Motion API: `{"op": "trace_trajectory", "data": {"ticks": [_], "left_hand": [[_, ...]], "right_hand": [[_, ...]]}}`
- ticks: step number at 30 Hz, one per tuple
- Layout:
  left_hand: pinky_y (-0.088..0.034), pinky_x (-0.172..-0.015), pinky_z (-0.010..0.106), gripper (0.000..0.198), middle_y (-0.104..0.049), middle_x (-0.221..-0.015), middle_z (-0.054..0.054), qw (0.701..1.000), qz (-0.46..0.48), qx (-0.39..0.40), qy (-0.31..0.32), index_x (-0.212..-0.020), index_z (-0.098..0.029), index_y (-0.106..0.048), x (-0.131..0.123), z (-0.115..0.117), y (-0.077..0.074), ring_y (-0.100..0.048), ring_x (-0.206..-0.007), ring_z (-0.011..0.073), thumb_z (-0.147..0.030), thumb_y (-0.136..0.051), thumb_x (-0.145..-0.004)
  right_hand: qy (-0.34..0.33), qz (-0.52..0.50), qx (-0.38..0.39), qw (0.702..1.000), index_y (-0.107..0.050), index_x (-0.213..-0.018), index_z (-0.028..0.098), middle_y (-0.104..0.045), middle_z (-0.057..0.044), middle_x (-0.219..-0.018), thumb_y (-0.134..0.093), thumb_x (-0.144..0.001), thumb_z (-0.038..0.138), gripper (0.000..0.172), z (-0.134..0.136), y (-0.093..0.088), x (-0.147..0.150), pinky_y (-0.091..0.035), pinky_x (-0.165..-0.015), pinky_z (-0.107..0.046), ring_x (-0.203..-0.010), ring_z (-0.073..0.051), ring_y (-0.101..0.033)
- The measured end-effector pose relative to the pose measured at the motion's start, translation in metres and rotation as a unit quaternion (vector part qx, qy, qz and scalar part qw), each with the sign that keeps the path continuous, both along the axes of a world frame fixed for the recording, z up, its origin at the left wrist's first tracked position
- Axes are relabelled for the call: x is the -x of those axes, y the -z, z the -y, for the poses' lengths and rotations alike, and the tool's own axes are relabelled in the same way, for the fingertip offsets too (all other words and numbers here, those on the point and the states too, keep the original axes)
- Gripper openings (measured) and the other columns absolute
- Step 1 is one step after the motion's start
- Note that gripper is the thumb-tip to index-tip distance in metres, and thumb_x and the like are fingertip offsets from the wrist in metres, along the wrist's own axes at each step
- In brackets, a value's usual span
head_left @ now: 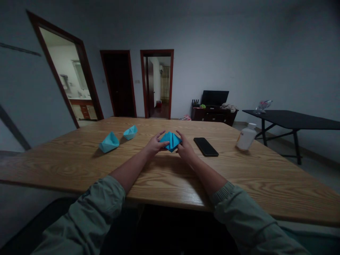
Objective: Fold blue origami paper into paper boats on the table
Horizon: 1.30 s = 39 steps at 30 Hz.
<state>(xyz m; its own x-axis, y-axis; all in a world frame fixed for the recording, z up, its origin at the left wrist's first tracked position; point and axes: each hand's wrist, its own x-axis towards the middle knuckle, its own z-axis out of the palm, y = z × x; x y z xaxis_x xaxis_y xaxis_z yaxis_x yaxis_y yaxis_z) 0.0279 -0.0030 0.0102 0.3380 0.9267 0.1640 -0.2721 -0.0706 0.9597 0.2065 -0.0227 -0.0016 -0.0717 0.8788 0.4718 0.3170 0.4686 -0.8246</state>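
A folded blue paper piece (171,140) sits just above the wooden table (79,159), held between both hands. My left hand (154,144) pinches its left side, thumb on top and fingers partly spread. My right hand (186,148) grips its right side. Two finished light-blue paper boats lie to the left: one larger paper boat (109,142) and one smaller paper boat (130,132) farther back.
A black phone (205,146) lies flat right of my hands. A white bottle (246,136) stands farther right. Beyond the table are a dark side table (292,118), a TV stand with a screen (214,97), and three doorways.
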Motion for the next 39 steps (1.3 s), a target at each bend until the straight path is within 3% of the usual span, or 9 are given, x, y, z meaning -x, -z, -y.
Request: {"op": "trace_trajectory", "data": {"ticks": [3, 7, 11, 15, 22, 27, 34, 39], "left_hand": [[-0.057, -0.072, 0.039, 0.091, -0.065, -0.104, 0.008, 0.999, -0.007, -0.028, -0.03, -0.135, -0.024, -0.04, 0.002, -0.005, 0.003, -0.065, -0.084, 0.0202, -0.026, -0.084, -0.056], [-0.056, -0.067, 0.037, 0.074, -0.066, -0.097, 0.008, 0.995, -0.047, -0.05, -0.073, -0.121, -0.016, -0.053, 0.001, -0.005, 0.004, -0.064, -0.08, 0.0201, -0.029, -0.083, -0.055], [-0.053, -0.069, 0.032, 0.044, -0.067, -0.086, 0.005, 0.984, -0.113, -0.119, -0.067, -0.096, -0.011, -0.063, -0.001, -0.006, 0.007, -0.063, -0.075, 0.0177, -0.03, -0.078, -0.059], [-0.049, -0.074, 0.028, 0.032, -0.067, -0.082, 0.003, 0.955, -0.201, -0.211, -0.062, -0.09, -0.011, -0.066, 0.002, -0.01, 0.012, -0.061, -0.077, 0.0167, -0.028, -0.072, -0.064], [-0.046, -0.068, 0.027, 0.029, -0.065, -0.076, 0.003, 0.927, -0.29, -0.235, -0.05, -0.088, -0.01, -0.069, 0.008, -0.011, 0.013, -0.058, -0.072, 0.0168, -0.033, -0.066, -0.07], [-0.044, -0.065, 0.026, 0.036, -0.063, -0.069, 0.001, 0.938, -0.279, -0.206, -0.021, -0.085, -0.009, -0.07, 0.01, -0.011, 0.012, -0.057, -0.067, 0.0159, -0.042, -0.064, -0.072], [-0.045, -0.058, 0.024, 0.052, -0.066, -0.079, 0.005, 0.959, -0.237, -0.152, -0.018, -0.098, -0.008, -0.066, 0.007, -0.013, 0.014, -0.058, -0.067, 0.0153, -0.054, -0.063, -0.074], [-0.048, -0.067, 0.026, 0.048, -0.067, -0.09, 0.006, 0.946, -0.251, -0.202, -0.025, -0.101, -0.011, -0.065, 0.004, -0.005, 0.009, -0.06, -0.078, 0.0172, -0.049, -0.067, -0.071]], "right_hand": [[-0.041, -0.065, 0.071, 0.995, -0.031, -0.142, 0.024, -0.063, -0.005, -0.094, -0.044, -0.073, 0.021, 0.07, -0.003, -0.002, -0.005, -0.05, -0.054, -0.027, -0.068, -0.015, -0.061], [-0.071, -0.096, 0.086, 0.989, -0.058, -0.115, 0.015, -0.064, -0.007, -0.092, -0.048, -0.078, 0.031, 0.042, -0.006, -0.006, -0.011, -0.051, -0.065, -0.028, -0.079, -0.017, -0.062], [-0.087, -0.012, 0.032, 0.996, -0.066, -0.097, 0.014, -0.065, -0.004, -0.086, -0.058, -0.077, 0.04, 0.034, -0.009, -0.004, -0.012, -0.048, -0.066, -0.027, -0.076, -0.016, -0.059], [-0.074, 0.069, 0.003, 0.995, -0.068, -0.089, 0.013, -0.063, -0.001, -0.073, -0.056, -0.079, 0.038, 0.03, -0.012, 0.0, -0.012, -0.042, -0.062, -0.024, -0.067, -0.013, -0.054], [-0.07, 0.124, 0.009, 0.99, -0.069, -0.083, 0.014, -0.064, -0.001, -0.072, -0.058, -0.077, 0.035, 0.025, -0.012, 0.0, -0.018, -0.04, -0.061, -0.023, -0.067, -0.014, -0.054], [-0.098, 0.097, 0.043, 0.989, -0.07, -0.083, 0.013, -0.065, -0.001, -0.071, -0.059, -0.078, 0.04, 0.029, -0.013, 0.002, -0.019, -0.043, -0.061, -0.024, -0.066, -0.014, -0.056], [-0.125, 0.004, 0.142, 0.982, -0.067, -0.093, 0.016, -0.067, -0.003, -0.081, -0.061, -0.078, 0.049, 0.036, -0.008, 0.001, -0.017, -0.051, -0.058, -0.025, -0.071, -0.015, -0.062], [-0.129, -0.021, 0.137, 0.982, -0.062, -0.108, 0.02, -0.067, -0.006, -0.1, -0.067, -0.075, 0.043, 0.041, 0.002, -0.007, -0.011, -0.054, -0.06, -0.027, -0.082, -0.018, -0.064]]}}
